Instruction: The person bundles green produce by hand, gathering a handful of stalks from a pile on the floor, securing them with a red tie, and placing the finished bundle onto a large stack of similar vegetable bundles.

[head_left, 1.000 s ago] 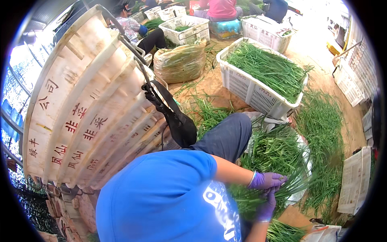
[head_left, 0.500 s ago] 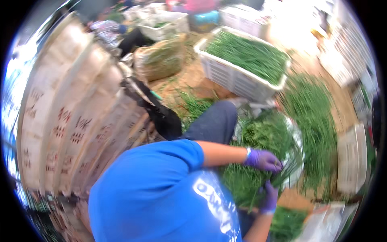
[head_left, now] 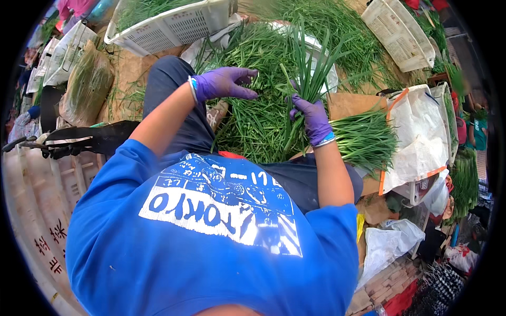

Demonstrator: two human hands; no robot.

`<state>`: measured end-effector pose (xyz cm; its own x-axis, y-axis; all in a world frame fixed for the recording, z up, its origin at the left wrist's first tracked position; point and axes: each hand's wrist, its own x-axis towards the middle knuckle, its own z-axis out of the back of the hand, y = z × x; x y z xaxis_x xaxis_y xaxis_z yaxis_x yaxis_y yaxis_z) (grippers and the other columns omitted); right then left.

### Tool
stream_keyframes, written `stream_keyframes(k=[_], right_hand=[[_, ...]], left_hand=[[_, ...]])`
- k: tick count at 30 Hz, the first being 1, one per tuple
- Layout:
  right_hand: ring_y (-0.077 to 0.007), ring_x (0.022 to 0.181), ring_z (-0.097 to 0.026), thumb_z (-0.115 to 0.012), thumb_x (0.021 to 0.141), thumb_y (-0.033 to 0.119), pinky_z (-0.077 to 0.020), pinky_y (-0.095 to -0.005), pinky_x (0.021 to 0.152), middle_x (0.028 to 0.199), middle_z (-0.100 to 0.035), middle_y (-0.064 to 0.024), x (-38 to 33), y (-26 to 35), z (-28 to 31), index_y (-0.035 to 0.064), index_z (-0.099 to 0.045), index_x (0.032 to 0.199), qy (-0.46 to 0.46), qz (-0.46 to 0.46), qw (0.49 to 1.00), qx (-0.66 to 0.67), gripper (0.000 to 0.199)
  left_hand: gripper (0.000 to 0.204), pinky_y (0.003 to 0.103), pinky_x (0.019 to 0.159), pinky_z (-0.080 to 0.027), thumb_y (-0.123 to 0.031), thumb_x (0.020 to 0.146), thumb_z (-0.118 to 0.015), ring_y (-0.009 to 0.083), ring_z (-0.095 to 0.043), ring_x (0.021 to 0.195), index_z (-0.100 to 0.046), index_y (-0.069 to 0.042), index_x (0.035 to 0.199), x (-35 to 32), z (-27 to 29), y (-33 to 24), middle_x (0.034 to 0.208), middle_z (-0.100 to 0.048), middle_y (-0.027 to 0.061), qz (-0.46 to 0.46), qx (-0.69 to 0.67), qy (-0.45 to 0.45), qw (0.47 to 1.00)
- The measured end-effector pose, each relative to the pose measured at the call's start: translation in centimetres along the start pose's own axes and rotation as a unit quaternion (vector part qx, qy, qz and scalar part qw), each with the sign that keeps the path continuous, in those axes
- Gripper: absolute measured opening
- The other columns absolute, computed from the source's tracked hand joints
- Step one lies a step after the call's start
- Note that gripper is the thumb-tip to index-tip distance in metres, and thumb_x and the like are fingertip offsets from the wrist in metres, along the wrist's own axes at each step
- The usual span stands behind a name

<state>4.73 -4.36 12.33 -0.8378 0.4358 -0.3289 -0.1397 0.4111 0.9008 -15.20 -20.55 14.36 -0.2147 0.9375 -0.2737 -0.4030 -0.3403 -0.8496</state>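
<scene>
Both my hands wear purple gloves. My left hand [head_left: 225, 82] reaches into a loose heap of long green chives [head_left: 258, 121] on my lap, its fingers pinching at the stalks. My right hand [head_left: 312, 118] grips a small bunch of chives [head_left: 308, 73] that stands up and fans out above the fist. A trimmed, even bundle of chives [head_left: 363, 139] lies on brown cardboard [head_left: 350, 102] just right of my right wrist.
A white plastic crate [head_left: 174, 26] of greens stands ahead on the left and an empty one [head_left: 395, 31] at the upper right. White bags [head_left: 421, 142] lie to the right. Stacked cardboard boxes [head_left: 31, 210] and a black handle [head_left: 63, 142] are on the left.
The view has swung down and to the right, so the hands and the chive heap now sit high in the picture. My right hand has lifted a bunch upright.
</scene>
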Motion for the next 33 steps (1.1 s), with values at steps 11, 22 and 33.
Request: stream_keyframes(k=[11,22,33], right_hand=[[-0.0118,0.056,-0.054,-0.059,0.077,0.01,-0.0423,-0.0251,0.051,0.073,-0.057,-0.0025,-3.3,-0.8,-3.1,0.0006,-0.056,0.101,-0.103,0.081,0.989,0.065,0.026],[-0.0094,0.063,-0.049,-0.054,0.081,0.01,-0.0404,-0.0235,0.052,0.104,-0.057,-0.0041,-6.8,-1.4,-3.8,0.0036,-0.043,0.119,-0.169,0.119,0.958,0.197,0.041],[-0.0109,0.058,-0.055,-0.056,0.08,0.017,-0.0449,-0.0218,0.052,0.081,-0.061,-0.009,-8.1,-2.9,-7.6,-0.0016,-0.054,0.105,-0.002,0.069,0.98,0.187,0.031]], left_hand=[[0.019,0.021,0.055,-0.049,-0.009,0.083,-0.045,0.01,-0.059,0.06,-0.061,-0.002,0.087,1.3,1.1,-3.4,0.077,-0.064,0.0084,-0.09,-0.301,-0.22,0.924],[0.015,0.022,0.07,-0.047,-0.002,0.08,-0.05,0.0099,-0.057,0.072,-0.058,-0.001,0.093,5.8,4.5,1.5,0.088,-0.062,0.0078,-0.346,-0.247,-0.388,0.818],[0.072,0.037,0.085,-0.041,-0.031,0.076,-0.059,0.026,-0.051,0.098,-0.022,-0.003,0.131,2.8,-8.8,0.7,0.116,-0.048,0.016,-0.125,-0.568,0.462,0.67]])
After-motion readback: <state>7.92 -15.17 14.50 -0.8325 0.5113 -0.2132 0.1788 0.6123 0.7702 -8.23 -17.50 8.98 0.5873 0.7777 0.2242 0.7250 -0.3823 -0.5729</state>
